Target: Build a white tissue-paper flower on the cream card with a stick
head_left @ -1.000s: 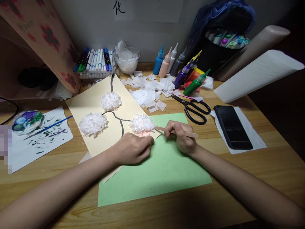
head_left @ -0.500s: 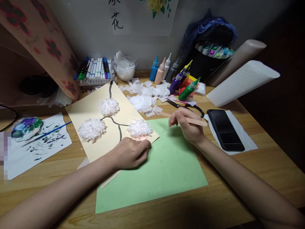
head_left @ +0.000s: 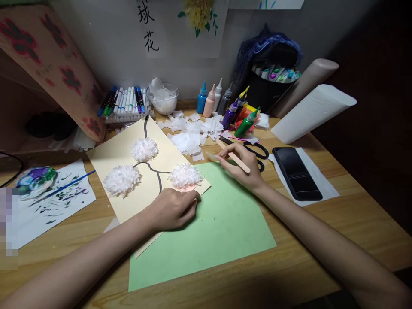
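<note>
My left hand [head_left: 175, 209] rests, fingers curled, at the lower right of the cream paper [head_left: 112, 155]. What its fingers hold, if anything, is hidden. Just above it sits a white tissue-paper flower [head_left: 186, 175] with a pink patch under its lower edge. Two more fluffy white flowers [head_left: 122, 180] sit on the sheet, joined by dark grey painted stems. Beyond the cream paper's right corner, my right hand [head_left: 243, 167] holds a wooden craft stick [head_left: 236, 159] and pinches a small white tissue piece [head_left: 213, 156] at its fingertips. Green paper [head_left: 206, 240] lies beneath.
Loose tissue squares [head_left: 186, 139] lie behind the papers, near a bowl [head_left: 163, 101] of tissue. Paint bottles [head_left: 209, 103] and markers [head_left: 125, 101] stand along the wall. Scissors [head_left: 257, 151] and a phone [head_left: 296, 174] lie at right; a brush [head_left: 69, 184] and paint-smeared tissue at left.
My right hand has turned; a small white tissue piece now shows clearly at its fingertips, with the stick still held. My left hand stays on the paper. The view has shifted slightly.
</note>
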Demonstrator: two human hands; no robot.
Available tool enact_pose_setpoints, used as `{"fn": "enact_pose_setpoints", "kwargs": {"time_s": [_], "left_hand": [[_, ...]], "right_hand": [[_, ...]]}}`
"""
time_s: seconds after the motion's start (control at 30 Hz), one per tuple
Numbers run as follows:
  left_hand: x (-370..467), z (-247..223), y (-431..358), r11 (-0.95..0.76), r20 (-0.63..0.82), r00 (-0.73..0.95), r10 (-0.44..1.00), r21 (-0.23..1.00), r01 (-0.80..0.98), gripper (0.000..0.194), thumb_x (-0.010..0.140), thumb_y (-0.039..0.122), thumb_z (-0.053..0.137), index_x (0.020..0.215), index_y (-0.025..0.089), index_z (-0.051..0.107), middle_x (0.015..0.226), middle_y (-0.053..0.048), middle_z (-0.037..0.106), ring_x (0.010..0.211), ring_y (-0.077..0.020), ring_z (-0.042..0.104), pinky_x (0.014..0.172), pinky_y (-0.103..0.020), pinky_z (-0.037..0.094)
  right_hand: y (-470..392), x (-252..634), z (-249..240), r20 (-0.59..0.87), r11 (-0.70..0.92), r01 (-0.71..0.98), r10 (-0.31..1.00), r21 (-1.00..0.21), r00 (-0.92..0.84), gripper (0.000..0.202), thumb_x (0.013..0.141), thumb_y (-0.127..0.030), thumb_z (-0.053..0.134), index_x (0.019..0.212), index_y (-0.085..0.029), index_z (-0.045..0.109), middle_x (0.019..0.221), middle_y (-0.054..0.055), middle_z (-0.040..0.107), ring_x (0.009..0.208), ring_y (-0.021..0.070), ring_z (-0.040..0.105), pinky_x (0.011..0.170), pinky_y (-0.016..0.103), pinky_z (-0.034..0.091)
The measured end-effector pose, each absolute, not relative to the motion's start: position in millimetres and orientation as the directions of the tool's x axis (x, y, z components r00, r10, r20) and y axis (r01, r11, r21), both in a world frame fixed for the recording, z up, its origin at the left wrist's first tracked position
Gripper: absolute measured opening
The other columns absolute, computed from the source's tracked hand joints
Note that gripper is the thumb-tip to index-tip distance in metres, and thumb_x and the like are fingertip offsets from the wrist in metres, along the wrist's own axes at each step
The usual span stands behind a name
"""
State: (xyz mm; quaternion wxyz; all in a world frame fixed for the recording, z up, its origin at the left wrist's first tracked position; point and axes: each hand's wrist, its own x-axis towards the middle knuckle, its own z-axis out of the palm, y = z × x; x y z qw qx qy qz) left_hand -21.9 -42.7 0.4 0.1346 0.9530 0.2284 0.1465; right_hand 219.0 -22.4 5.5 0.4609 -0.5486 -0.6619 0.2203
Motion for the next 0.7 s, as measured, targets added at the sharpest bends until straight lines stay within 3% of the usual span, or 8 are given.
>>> {"fn": "enact_pose_setpoints", "kwargs": {"time_s": [0.13, 0.2, 0.27, 0.43, 0.53, 0.6, 0.7], "left_hand": [[-21.9, 0.8, -43.0, -0.860, 0.218, 0.852, 0.476, 0.316, 0.400, 0.017, 0.086, 0.019, 0.038, 0.091, 0.018, 0.054, 0.054, 0.004, 0.059, 0.044, -0.0107, 0.053, 0.044, -0.022, 0.036], [-21.8, 1.2, -43.2, -0.860, 0.218, 0.850, 0.480, 0.306, 0.407, 0.017, 0.086, 0.019, 0.038, 0.090, 0.018, 0.054, 0.053, 0.004, 0.059, 0.044, -0.0106, 0.052, 0.043, -0.022, 0.035], [-21.5, 1.6, -43.3, -0.859, 0.215, 0.848, 0.485, 0.302, 0.414, 0.016, 0.085, 0.019, 0.038, 0.090, 0.018, 0.054, 0.053, 0.004, 0.058, 0.043, -0.0108, 0.052, 0.042, -0.022, 0.034], [-21.4, 1.8, -43.0, -0.852, 0.195, 0.855, 0.481, 0.333, 0.404, 0.018, 0.086, 0.019, 0.037, 0.093, 0.018, 0.054, 0.055, 0.003, 0.061, 0.045, -0.0119, 0.056, 0.045, -0.023, 0.039], [-21.9, 1.3, -42.5, -0.853, 0.191, 0.857, 0.478, 0.332, 0.402, 0.019, 0.086, 0.020, 0.037, 0.094, 0.017, 0.054, 0.055, 0.003, 0.061, 0.046, -0.0123, 0.056, 0.045, -0.023, 0.039], [-22.2, 1.4, -42.2, -0.854, 0.191, 0.858, 0.477, 0.330, 0.401, 0.019, 0.086, 0.020, 0.037, 0.093, 0.017, 0.054, 0.054, 0.003, 0.060, 0.046, -0.0123, 0.056, 0.045, -0.023, 0.039], [-22.2, 1.8, -42.1, -0.855, 0.193, 0.857, 0.477, 0.330, 0.401, 0.018, 0.086, 0.019, 0.037, 0.093, 0.017, 0.054, 0.054, 0.003, 0.060, 0.045, -0.0117, 0.055, 0.044, -0.023, 0.037]], "right_hand": [[-39.9, 220.8, 11.0, 0.146, 0.189, 0.202, 0.967, -0.961, -0.210, 0.023, 0.072, -0.029, 0.071, 0.076, -0.019, 0.050, 0.077, 0.002, 0.065, 0.069, 0.0142, 0.062, 0.065, 0.027, 0.049], [-43.3, 218.0, 9.2, 0.062, 0.129, 0.179, 0.940, -0.976, -0.335, 0.023, 0.072, -0.029, 0.071, 0.075, -0.018, 0.051, 0.076, 0.003, 0.065, 0.069, 0.0136, 0.061, 0.064, 0.027, 0.049], [-43.4, 213.0, 5.8, 0.046, 0.131, 0.231, 0.939, -0.964, -0.340, 0.020, 0.074, -0.029, 0.069, 0.077, -0.017, 0.054, 0.078, 0.003, 0.065, 0.071, 0.0137, 0.061, 0.066, 0.027, 0.048], [-45.4, 208.9, 1.0, 0.208, 0.254, 0.326, 0.963, -0.911, -0.169, 0.016, 0.082, -0.034, 0.060, 0.085, -0.019, 0.059, 0.084, 0.004, 0.065, 0.075, 0.0152, 0.059, 0.068, 0.029, 0.045], [-54.5, 215.8, 3.5, 0.392, 0.406, 0.239, 0.914, -0.882, -0.109, 0.038, 0.093, -0.037, 0.039, 0.066, -0.019, 0.059, 0.063, 0.001, 0.059, 0.060, 0.0135, 0.052, 0.061, 0.030, 0.040], [-61.2, 219.3, 5.5, 0.472, 0.492, 0.178, 0.870, -0.852, -0.143, 0.049, 0.096, -0.036, 0.029, 0.056, -0.019, 0.054, 0.052, 0.000, 0.052, 0.052, 0.0124, 0.045, 0.056, 0.029, 0.036], [-66.5, 218.8, 6.0, 0.473, 0.531, 0.204, 0.838, -0.823, -0.271, 0.047, 0.096, -0.031, 0.028, 0.059, -0.018, 0.055, 0.053, 0.000, 0.051, 0.052, 0.0119, 0.046, 0.054, 0.028, 0.035]]}}
